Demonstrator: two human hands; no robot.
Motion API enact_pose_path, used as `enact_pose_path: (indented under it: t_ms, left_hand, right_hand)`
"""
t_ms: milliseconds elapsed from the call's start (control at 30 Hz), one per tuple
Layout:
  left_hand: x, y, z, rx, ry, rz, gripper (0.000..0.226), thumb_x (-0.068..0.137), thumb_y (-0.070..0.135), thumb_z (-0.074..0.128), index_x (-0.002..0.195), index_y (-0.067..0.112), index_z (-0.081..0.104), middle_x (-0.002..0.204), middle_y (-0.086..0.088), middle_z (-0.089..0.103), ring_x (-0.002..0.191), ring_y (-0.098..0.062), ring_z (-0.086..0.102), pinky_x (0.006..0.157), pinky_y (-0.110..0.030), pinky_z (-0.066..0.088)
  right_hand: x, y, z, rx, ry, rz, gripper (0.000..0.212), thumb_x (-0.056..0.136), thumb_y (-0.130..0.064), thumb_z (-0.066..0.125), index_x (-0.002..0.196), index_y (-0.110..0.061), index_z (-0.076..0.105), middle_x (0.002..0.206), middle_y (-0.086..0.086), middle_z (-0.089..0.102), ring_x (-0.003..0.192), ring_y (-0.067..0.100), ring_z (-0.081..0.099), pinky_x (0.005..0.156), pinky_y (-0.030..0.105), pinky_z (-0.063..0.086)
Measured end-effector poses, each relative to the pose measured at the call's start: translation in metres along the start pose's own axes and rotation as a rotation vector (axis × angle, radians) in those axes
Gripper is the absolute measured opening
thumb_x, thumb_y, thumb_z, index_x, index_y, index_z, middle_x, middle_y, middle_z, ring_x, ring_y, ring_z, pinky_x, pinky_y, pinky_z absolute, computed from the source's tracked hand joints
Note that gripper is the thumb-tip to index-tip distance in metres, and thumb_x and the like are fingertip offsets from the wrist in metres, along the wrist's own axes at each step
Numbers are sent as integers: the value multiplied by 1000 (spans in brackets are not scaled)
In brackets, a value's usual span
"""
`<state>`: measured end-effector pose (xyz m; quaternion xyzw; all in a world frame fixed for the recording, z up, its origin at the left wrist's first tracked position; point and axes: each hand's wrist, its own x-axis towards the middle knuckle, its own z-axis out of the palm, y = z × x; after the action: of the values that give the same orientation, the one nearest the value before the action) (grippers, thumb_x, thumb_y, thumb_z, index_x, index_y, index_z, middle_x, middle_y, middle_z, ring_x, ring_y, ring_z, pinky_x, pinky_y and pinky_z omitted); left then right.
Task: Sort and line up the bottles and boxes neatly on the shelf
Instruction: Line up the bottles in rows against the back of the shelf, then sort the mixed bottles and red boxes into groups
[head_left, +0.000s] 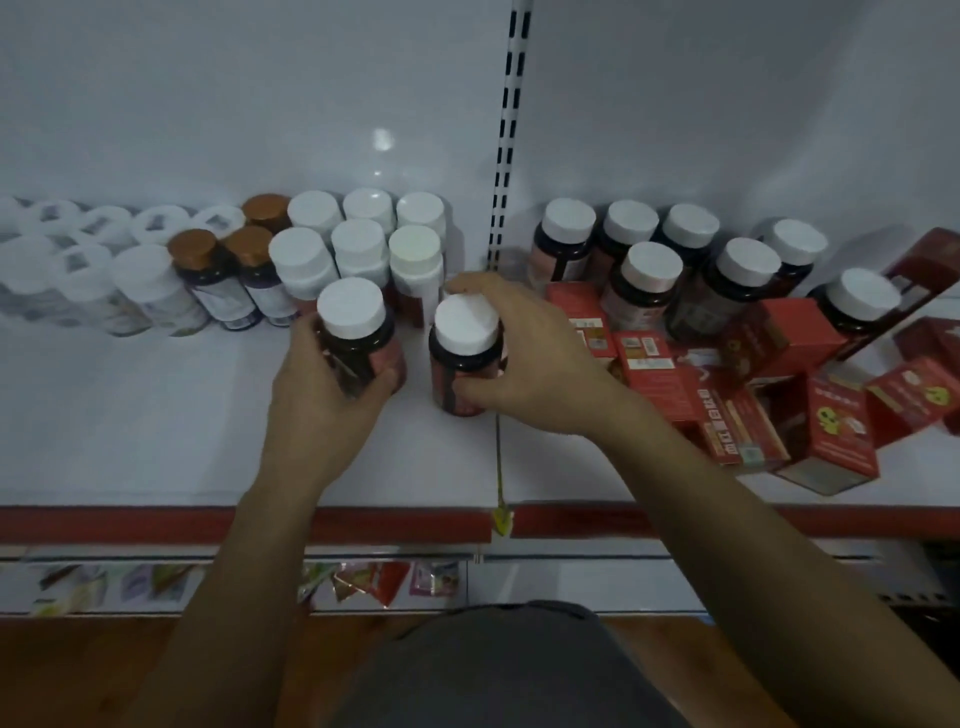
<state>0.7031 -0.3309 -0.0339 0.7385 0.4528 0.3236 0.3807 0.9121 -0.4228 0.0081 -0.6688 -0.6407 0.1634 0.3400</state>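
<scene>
— At the shelf front, fingers first: the left hand has fingers and thumb curled round the dark body of the left bottle. The right hand grips the right bottle, fingertips hooked over the far rim of its white cap, thumb low on the red label.

— And where do those two stand?

— Side by side, near each other but not touching, both white-capped, over the front half of the white shelf. The right bottle rests on the board beside the seam under the slotted post. The left one leans a little, and its base is hidden by the palm, so it may be lifted clear.

— What lies beyond the hands?

— Just behind them, a tidy block of white-capped bottles against the back wall. To its left stand three brown-capped bottles, then rows of pale bottles, blurred. Right of the post, more dark bottles with white caps stand loosely spaced. In front of them, red boxes lie jumbled, some flat, some tilted. A red strip runs along the shelf's front edge, with coloured packets on the level below.
</scene>
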Motion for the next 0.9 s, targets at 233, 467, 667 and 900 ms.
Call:
enact_pose_path:
  t_ms: [233,467,667,900]
  left_hand:
    - [-13,27,-13,120,214,218,79,83,26,81,148,17,37,140,-5,48,130,-24,48,108,-46,43]
    - [-1,109,19,309,73,628,22,89,21,63,110,17,68,117,-3,59,113,-26,49,94,-41,42]
    - [17,153,72,388,-292,754,27,93,33,57,118,25,64,114,6,59,106,-18,54,89,-42,48]
    - [6,214,189,296,-585,761,43,93,40,64,133,30,54,131,8,51,115,-13,55,94,-43,52]
  right_hand:
    - [-20,-7,-5,57,4,30,82,82,-41,82,150,-31,38,142,-6,48,124,9,49,100,37,50]
    - [-49,17,-75,-190,159,54,27,95,-24,66,123,-21,64,112,-7,61,101,8,58,83,24,51]
    - [-99,55,-142,-338,269,227,24,95,-24,66,118,-25,65,109,-8,60,93,8,59,76,19,49]
    - [-154,117,-232,-531,393,448,39,84,4,58,114,-19,66,110,1,63,93,17,56,80,28,41]
